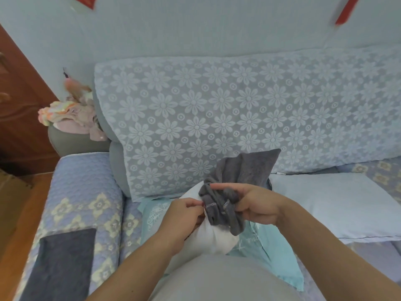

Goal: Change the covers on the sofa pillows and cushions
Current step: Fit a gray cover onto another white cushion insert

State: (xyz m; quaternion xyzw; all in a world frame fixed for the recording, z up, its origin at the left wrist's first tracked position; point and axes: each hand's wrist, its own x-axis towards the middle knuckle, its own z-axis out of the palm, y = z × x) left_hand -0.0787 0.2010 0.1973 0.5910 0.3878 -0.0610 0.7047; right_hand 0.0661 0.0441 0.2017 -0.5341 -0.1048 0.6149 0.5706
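My left hand (184,216) pinched the open edge of the grey cover (243,177), fingers curled tight on the hem. My right hand (253,205), at three o'clock from it, gripped the bunched cloth in closed fingers. The cover sat gathered over the far end of the white pillow (208,237), which lay against my lap. A teal cover (273,250) lay beneath. At three o'clock a pale blue pillow (338,205) rested on the sofa (82,192)
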